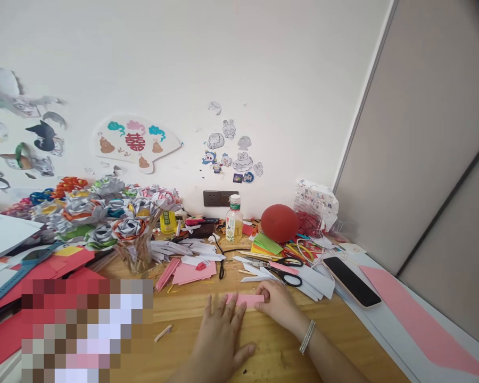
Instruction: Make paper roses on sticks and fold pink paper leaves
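Note:
A small folded strip of pink paper [246,299] lies on the wooden table [335,340] in front of me. My left hand [220,336] rests flat on the table with fingers spread, its fingertips on the strip's left end. My right hand [278,304], with a beaded bracelet on the wrist, has its fingers curled and pressing on the strip's right end.
Black-handled scissors [287,275], white paper strips [315,282], a phone [350,280] and a long pink sheet [419,324] lie to the right. A bottle [234,219], a red ball [280,222] and coloured paper sit at the back. Paper roses in a glass [132,234] stand left.

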Demonstrator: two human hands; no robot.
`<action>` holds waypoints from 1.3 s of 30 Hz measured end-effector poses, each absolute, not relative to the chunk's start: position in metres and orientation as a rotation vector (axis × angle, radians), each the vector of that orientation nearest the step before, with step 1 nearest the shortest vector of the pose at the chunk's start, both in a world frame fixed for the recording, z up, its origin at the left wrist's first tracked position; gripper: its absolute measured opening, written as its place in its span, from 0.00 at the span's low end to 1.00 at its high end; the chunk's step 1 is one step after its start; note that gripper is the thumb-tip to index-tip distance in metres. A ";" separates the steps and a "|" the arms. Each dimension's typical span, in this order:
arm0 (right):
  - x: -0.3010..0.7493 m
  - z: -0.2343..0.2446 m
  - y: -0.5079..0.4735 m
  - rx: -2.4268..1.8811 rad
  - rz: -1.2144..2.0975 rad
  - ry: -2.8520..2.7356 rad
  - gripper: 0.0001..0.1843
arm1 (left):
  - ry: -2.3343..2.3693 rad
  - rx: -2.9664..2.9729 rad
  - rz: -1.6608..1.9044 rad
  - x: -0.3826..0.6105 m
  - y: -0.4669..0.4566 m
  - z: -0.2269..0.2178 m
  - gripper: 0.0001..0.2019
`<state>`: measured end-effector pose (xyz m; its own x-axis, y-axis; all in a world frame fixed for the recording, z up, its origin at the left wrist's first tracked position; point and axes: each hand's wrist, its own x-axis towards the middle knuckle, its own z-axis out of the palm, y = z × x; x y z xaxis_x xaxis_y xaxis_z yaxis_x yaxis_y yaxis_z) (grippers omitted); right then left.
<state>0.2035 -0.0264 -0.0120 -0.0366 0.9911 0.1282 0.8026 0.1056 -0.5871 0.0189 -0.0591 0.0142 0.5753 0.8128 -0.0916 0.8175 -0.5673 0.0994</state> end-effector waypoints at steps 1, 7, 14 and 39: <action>0.206 -0.012 -0.026 -1.730 0.496 -1.897 0.08 | 1.375 2.659 -0.062 0.016 -0.058 0.016 0.36; 0.214 -0.015 -0.021 -1.668 0.569 -1.888 0.11 | 1.380 2.548 -0.129 -0.011 -0.042 0.029 0.34; 0.213 -0.016 -0.021 -1.671 0.577 -1.849 0.08 | 1.443 2.529 -0.144 -0.016 -0.038 0.035 0.39; 0.187 -0.010 -0.039 -1.185 0.318 -2.391 0.10 | 1.320 2.910 0.389 -0.011 -0.014 -0.010 0.18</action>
<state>0.1871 -0.0388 -0.0098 -0.5293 0.7969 0.2911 0.6930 0.6041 -0.3935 -0.0110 -0.0141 -0.0098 0.6351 0.7308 0.2501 0.7496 -0.6613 0.0289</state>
